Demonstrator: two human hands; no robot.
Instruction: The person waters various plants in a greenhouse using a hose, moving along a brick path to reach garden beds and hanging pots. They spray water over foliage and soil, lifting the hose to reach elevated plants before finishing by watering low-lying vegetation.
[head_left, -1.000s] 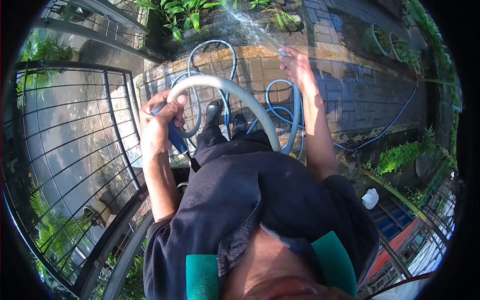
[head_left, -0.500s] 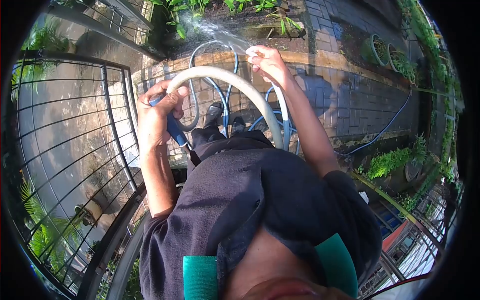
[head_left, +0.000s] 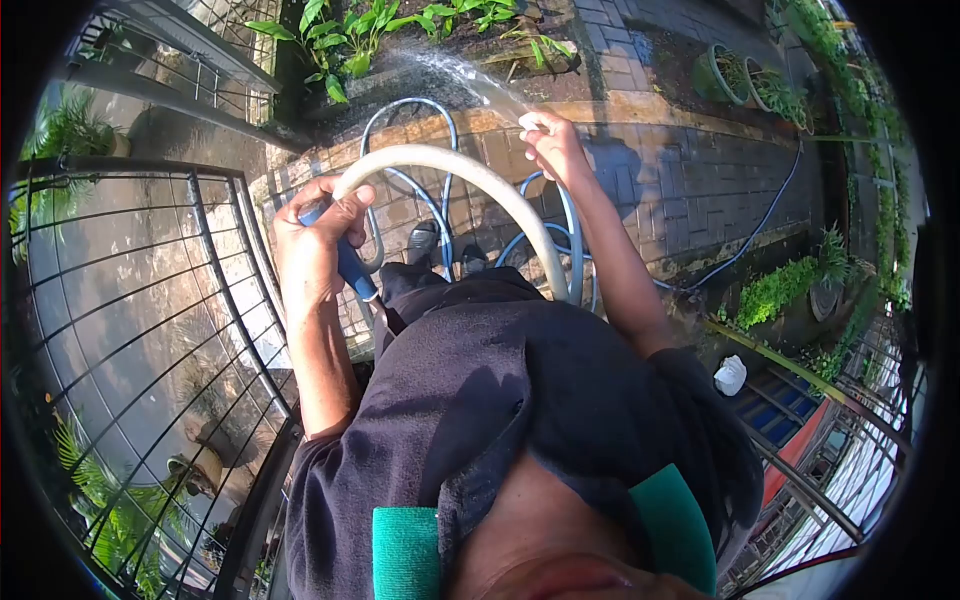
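Note:
My left hand (head_left: 318, 235) is closed round a garden hose (head_left: 440, 155), which bends in a pale arch from this hand down to my waist. A dark blue, handle-like length (head_left: 353, 268) also runs through the same grip; whether it is part of the hose cannot be made out. My right hand (head_left: 556, 150) is raised and pinches the hose's end, which the fingers mostly hide. Water (head_left: 450, 72) sprays from there up and left over the planting bed (head_left: 470, 50). Blue hose loops (head_left: 447, 135) lie on the paving by my shoes (head_left: 423, 240).
A black metal grid gate (head_left: 210, 240) stands close on my left. Leafy plants (head_left: 345, 40) grow in the bed ahead. Pots (head_left: 725, 75) stand at the upper right. Another blue hose (head_left: 745, 262) crosses the wet brick paving (head_left: 690, 190) on the right.
My right hand has moved slightly right and down in view, with the water jet still coming from it. The view has shifted a little; my left hand keeps its grip.

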